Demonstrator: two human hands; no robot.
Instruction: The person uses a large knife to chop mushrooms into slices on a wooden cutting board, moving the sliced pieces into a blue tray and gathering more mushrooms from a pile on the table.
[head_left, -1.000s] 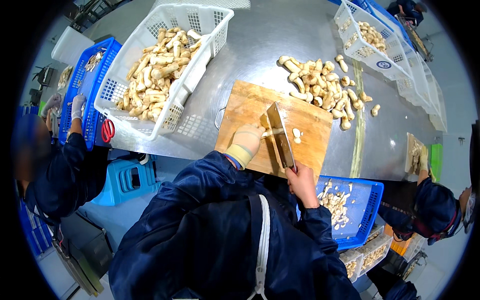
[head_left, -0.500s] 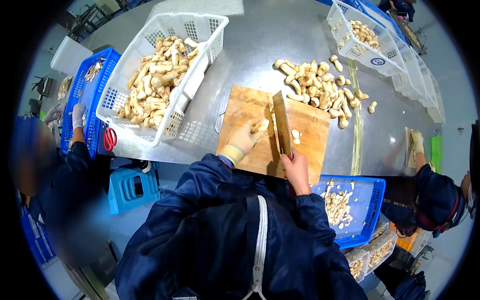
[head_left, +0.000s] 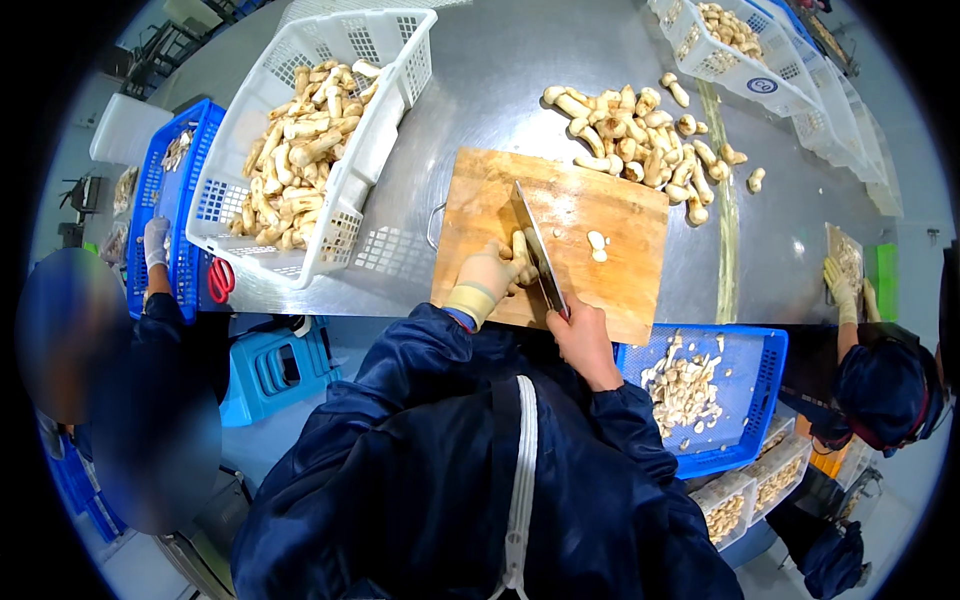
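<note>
On a wooden cutting board (head_left: 625, 290), my gloved left hand (head_left: 486, 272) closes its fingers on a pale, stubby mushroom (head_left: 522, 255). My bare right hand (head_left: 584, 338) grips the handle of a broad kitchen knife (head_left: 540, 248). The blade slants across the board, its edge close against the mushroom's right side; whether it has cut in, I cannot tell. Right of the blade lie small white cut pieces (head_left: 598, 246). A heap of whole mushrooms (head_left: 640, 140) rests on the metal table just beyond the board.
A white crate (head_left: 345, 215) of mushrooms stands left, red-handled scissors (head_left: 221, 280) near it. A blue basket (head_left: 770, 400) with trimmings sits below the table edge at right. White crates (head_left: 770, 85) stand far right. Co-workers' gloved hands (head_left: 157, 243) (head_left: 842, 290) show at both sides.
My left hand has brought the mushroom beside the blade. The knife, upright before, now slants with its tip to the left. The whole view has shifted slightly.
</note>
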